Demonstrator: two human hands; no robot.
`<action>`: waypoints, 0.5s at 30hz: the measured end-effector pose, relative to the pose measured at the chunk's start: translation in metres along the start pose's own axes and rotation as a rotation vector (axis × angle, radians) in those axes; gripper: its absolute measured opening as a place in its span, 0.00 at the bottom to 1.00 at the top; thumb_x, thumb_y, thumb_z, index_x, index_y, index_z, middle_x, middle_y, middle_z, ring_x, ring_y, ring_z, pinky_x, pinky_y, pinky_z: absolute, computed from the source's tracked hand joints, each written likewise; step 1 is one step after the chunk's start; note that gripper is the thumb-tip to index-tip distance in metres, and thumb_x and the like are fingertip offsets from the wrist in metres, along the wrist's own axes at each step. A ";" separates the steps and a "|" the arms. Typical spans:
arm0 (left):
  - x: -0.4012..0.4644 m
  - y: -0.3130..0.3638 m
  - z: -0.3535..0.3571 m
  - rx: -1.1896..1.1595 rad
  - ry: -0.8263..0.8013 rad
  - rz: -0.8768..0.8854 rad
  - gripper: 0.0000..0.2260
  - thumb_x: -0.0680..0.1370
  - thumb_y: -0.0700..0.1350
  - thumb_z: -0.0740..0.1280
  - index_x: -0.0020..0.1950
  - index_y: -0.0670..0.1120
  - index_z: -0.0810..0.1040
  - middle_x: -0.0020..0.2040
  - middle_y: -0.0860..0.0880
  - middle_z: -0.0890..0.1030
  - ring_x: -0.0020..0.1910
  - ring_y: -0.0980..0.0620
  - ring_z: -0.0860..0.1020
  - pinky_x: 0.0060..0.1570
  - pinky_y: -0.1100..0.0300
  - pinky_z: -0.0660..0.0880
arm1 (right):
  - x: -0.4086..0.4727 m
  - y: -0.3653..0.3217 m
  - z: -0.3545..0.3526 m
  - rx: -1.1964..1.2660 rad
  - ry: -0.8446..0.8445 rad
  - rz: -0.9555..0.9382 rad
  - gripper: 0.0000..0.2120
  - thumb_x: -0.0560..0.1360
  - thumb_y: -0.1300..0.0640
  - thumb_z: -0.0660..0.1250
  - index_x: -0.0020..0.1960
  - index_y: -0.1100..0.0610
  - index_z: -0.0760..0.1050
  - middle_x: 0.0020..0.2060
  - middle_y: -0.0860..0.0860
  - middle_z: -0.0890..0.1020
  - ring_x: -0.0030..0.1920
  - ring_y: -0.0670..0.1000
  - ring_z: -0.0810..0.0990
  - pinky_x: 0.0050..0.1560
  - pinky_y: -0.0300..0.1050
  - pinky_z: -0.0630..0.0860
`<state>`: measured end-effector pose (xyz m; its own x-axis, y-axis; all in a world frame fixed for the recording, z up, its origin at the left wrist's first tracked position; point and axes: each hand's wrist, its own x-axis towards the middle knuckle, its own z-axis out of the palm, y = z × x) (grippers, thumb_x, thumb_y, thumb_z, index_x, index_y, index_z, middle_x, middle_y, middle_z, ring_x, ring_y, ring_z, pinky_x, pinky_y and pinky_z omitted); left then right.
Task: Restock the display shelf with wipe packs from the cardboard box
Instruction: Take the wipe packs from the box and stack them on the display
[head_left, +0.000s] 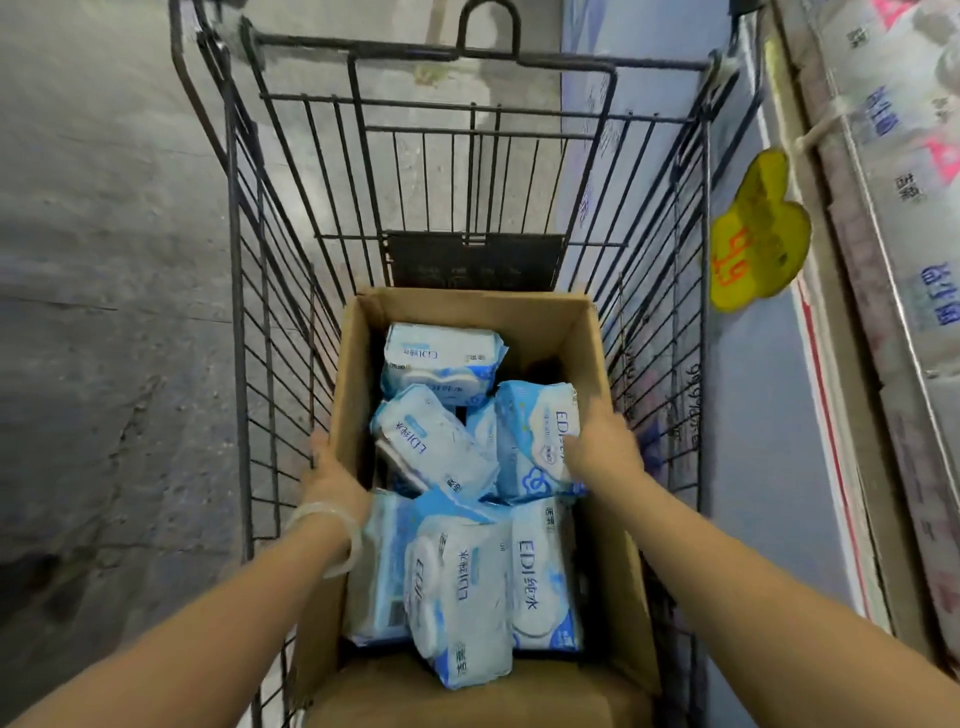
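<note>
Below, left hand (332, 475) gripping corrugated cardboard box (602, 358) wall, right hand (605, 444) clasping glossy wipe pack (535, 436).

Open cardboard box (358, 364) of blue-and-white wipe packs (441, 364) inside a wire trolley (249, 312).
I see my left hand (330, 475) gripping the box's left wall; my right hand (602, 447) rests on an upright pack (535, 441).

Single head-worn wide view, facing forward and steeply down, close over the cart (670, 312)
</note>
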<state>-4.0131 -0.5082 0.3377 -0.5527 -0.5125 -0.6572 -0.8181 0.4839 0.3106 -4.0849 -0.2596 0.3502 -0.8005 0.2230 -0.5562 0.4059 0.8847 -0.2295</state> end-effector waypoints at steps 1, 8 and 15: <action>-0.003 0.001 0.002 0.019 0.007 -0.015 0.36 0.77 0.41 0.63 0.78 0.51 0.44 0.74 0.36 0.59 0.69 0.33 0.64 0.68 0.39 0.65 | -0.006 -0.005 0.005 -0.041 0.060 -0.069 0.28 0.77 0.55 0.63 0.73 0.58 0.59 0.70 0.60 0.66 0.69 0.62 0.66 0.65 0.52 0.68; -0.037 0.004 0.020 0.231 0.028 0.143 0.32 0.80 0.57 0.57 0.78 0.46 0.49 0.79 0.42 0.41 0.77 0.41 0.41 0.75 0.46 0.44 | -0.049 -0.011 0.035 0.085 -0.156 -0.270 0.24 0.81 0.52 0.57 0.73 0.63 0.62 0.71 0.59 0.66 0.71 0.57 0.65 0.69 0.46 0.62; -0.037 0.000 0.019 -0.096 -0.179 0.117 0.18 0.82 0.48 0.58 0.67 0.38 0.71 0.66 0.38 0.72 0.65 0.41 0.72 0.63 0.55 0.67 | -0.079 -0.012 0.042 0.238 -0.327 -0.172 0.29 0.79 0.44 0.59 0.72 0.62 0.63 0.71 0.57 0.69 0.70 0.56 0.69 0.66 0.45 0.66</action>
<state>-3.9897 -0.4756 0.3495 -0.6147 -0.3190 -0.7214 -0.7662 0.4585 0.4501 -4.0077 -0.3053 0.3634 -0.6991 -0.0942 -0.7088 0.3999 0.7703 -0.4967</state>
